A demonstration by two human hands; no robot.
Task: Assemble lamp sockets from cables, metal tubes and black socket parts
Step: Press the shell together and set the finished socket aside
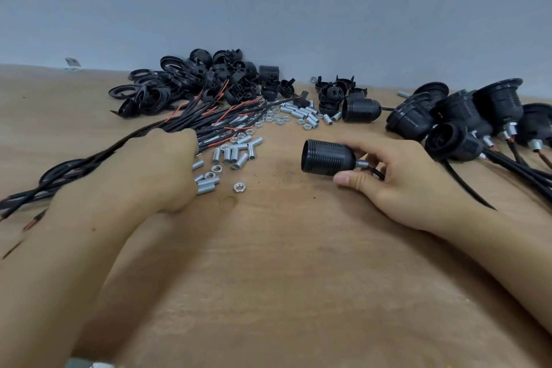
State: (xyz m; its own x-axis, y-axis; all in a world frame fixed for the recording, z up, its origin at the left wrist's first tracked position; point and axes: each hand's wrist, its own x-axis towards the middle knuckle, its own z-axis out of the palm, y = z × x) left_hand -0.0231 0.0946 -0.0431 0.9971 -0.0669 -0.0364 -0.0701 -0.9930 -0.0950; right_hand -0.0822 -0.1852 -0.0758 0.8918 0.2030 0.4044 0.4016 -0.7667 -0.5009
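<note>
Across the wooden table [283,278], the bundle of black cables [98,152] ran from the middle out past the left edge, its far ends cut off. Behind it lay a heap of black socket parts [209,81], too tangled to tell apart. Finished sockets [466,116] were piled at the right, their cables leaving the picture. The left hand [149,170] lay knuckles-up over the cables; its fingers were hidden beneath it, so their grip could not be told. The right hand [403,179] pinched the neck of a ribbed black socket [328,158] lying on its side near the centre, its open mouth leftward. Short metal tubes [236,152] and nuts [238,187] were scattered between the hands.
</note>
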